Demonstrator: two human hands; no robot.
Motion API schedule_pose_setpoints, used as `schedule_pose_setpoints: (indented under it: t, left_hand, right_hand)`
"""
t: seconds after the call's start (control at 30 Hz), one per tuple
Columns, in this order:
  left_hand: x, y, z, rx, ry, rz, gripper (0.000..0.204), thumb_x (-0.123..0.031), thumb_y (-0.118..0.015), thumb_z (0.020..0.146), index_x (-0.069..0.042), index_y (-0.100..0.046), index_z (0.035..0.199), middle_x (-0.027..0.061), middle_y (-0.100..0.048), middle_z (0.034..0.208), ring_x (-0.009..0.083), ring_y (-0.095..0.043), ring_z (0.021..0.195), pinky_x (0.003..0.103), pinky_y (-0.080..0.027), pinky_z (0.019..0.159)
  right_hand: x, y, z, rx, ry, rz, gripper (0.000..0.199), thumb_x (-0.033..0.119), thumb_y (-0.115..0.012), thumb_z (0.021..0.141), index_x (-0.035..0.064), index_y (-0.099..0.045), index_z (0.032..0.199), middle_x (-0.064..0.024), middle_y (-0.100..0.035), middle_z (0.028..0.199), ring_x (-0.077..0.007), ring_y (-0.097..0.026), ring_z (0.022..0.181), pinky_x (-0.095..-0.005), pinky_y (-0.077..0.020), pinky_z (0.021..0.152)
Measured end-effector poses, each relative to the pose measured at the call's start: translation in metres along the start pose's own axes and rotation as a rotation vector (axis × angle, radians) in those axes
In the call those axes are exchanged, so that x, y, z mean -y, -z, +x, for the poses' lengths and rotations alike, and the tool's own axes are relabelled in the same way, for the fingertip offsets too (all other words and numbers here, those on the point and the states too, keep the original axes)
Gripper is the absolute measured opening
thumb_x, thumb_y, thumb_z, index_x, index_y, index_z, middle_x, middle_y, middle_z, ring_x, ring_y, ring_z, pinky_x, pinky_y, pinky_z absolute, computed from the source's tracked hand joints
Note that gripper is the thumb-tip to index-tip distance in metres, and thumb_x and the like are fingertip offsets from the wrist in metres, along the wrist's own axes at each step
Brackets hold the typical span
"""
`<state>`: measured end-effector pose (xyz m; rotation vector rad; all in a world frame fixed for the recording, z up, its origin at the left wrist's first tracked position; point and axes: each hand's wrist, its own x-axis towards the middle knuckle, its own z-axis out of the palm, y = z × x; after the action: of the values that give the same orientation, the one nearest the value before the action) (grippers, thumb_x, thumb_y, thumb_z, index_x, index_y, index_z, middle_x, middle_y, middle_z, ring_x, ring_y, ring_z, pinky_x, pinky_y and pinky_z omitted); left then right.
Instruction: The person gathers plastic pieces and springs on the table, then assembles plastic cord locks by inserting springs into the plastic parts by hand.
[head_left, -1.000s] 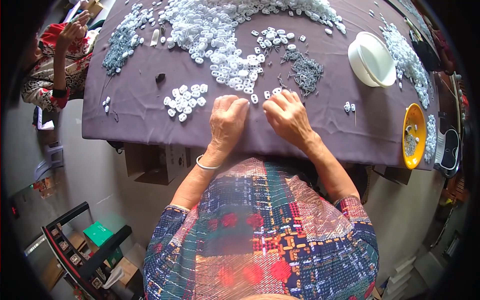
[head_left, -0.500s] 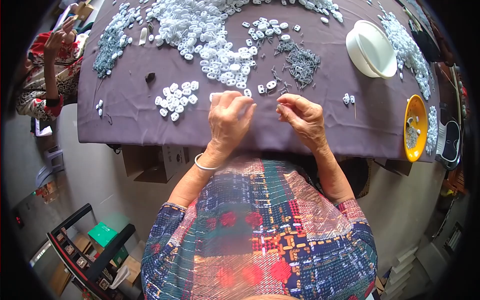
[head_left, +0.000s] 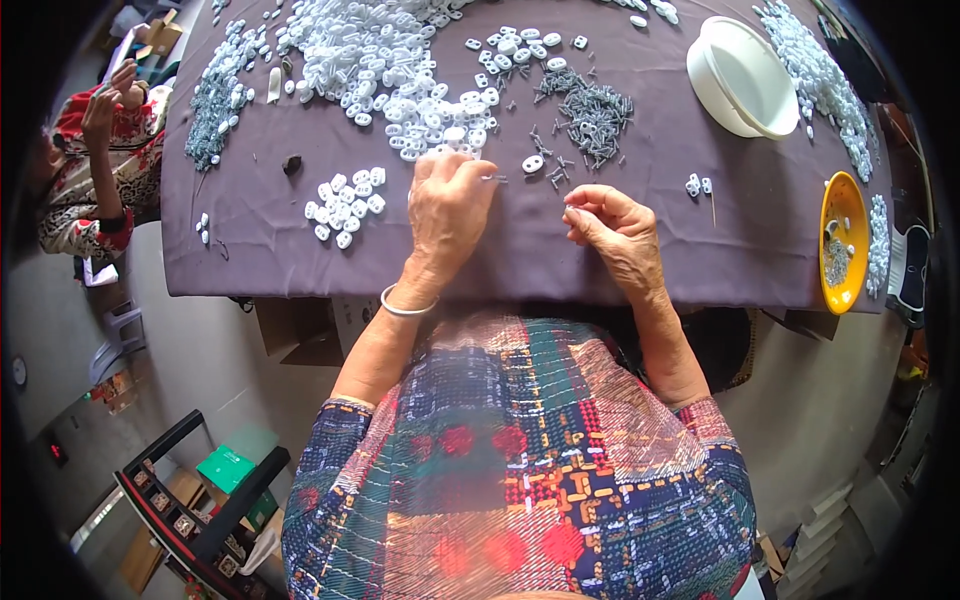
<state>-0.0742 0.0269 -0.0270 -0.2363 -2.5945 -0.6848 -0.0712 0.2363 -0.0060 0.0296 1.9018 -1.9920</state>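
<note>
My left hand (head_left: 447, 208) is closed over the near edge of a heap of small white oval pieces (head_left: 440, 118), each with two holes. A small grey pin-like piece (head_left: 497, 178) shows at its fingertips; what lies inside the fingers is hidden. To its right my right hand (head_left: 618, 232) has thumb and forefinger pinched together, just short of a pile of small grey screw-like pins (head_left: 598, 118). Whatever it pinches is too small to make out. One loose white oval piece (head_left: 533, 164) lies between the hands, beyond the fingertips. A separate cluster of white pieces (head_left: 345, 207) sits left of my left hand.
A white tub (head_left: 742, 85) stands at the far right, an orange bowl (head_left: 845, 243) at the right edge. Two white pieces with a thin stick (head_left: 705, 190) lie right of my right hand. Another person (head_left: 100, 150) sits at the left side of the dark tablecloth (head_left: 260, 262).
My left hand has moved forward to the heap and its fingers have closed. My right hand stays pinched, slightly further right. One of two loose white pieces between the hands is no longer visible.
</note>
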Motion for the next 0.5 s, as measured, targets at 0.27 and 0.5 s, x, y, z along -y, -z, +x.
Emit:
schedule_pose_setpoints:
  t: [0.27,0.5]
  left_hand:
    - [-0.02,-0.008,0.01,0.029,-0.015,-0.04,0.017,-0.015,-0.075,0.063,-0.012,-0.066,0.076,0.0018,-0.058,0.081,0.0222,-0.051,0.081,0.034,-0.042,0.072]
    - [-0.025,-0.012,0.014,0.095,0.01,0.022,0.013,-0.015,-0.073,0.065,-0.011,-0.065,0.074,0.0027,-0.057,0.081,0.023,-0.052,0.081,0.035,-0.042,0.073]
  right_hand:
    - [-0.005,-0.009,0.0,-0.055,-0.016,0.036,0.012,0.006,-0.065,0.082,0.0026,-0.061,0.093,0.0,-0.061,0.077,-0.0059,-0.057,0.066,-0.0189,-0.0478,0.061]
    - [-0.008,-0.007,-0.001,-0.022,0.027,-0.01,0.013,0.006,-0.064,0.083,0.0019,-0.062,0.095,0.0001,-0.061,0.078,-0.0061,-0.057,0.067,-0.0192,-0.0481,0.061]
